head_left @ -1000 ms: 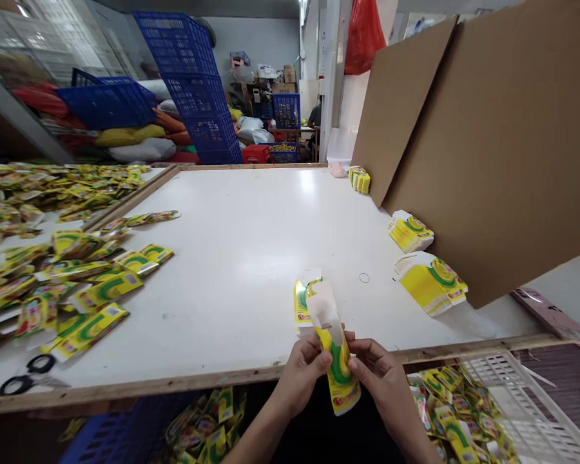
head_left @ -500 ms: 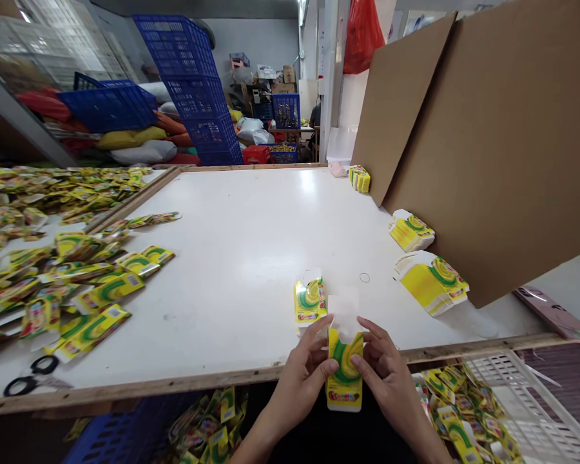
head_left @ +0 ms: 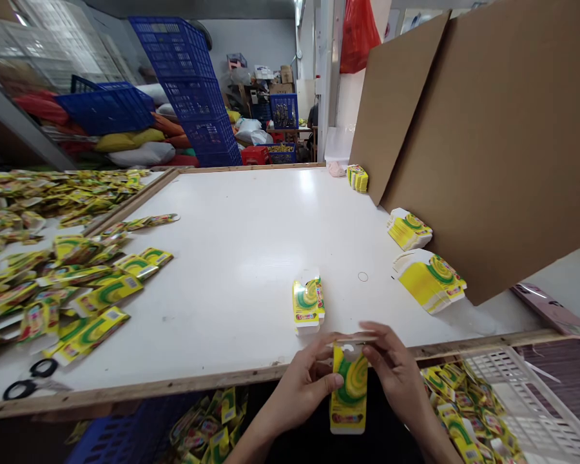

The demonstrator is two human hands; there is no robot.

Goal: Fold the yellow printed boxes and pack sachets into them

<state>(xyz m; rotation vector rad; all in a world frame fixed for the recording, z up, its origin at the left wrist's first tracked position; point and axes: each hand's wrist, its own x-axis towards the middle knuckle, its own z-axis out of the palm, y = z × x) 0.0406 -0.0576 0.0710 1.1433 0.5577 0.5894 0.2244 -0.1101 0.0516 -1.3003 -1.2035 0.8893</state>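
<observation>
A small yellow and green printed carton [head_left: 350, 390] is held upright in front of my body, just past the table's front edge. My left hand [head_left: 314, 377] grips its left side, thumb on the printed face and fingers behind. At its top right corner is my right hand [head_left: 390, 366], with the thumb and fingers closed at the folded white top flap; the fingertips are slightly blurred. Another carton [head_left: 308, 299] lies on the table just beyond my left hand, its white end flap toward me.
Stacks of flat cartons [head_left: 431, 280] lean by a cardboard sheet [head_left: 507, 142] on the right. Many cartons [head_left: 101, 290] lie heaped at the left, near black-handled scissors [head_left: 33, 380]. Below the wooden table edge [head_left: 198, 381], a white crate [head_left: 536, 399] and a blue crate [head_left: 120, 432] flank me.
The carton's white top flap, which stood up before, is now folded over. My right hand has shifted from the carton's side to its top, and the carton has come slightly lower.
</observation>
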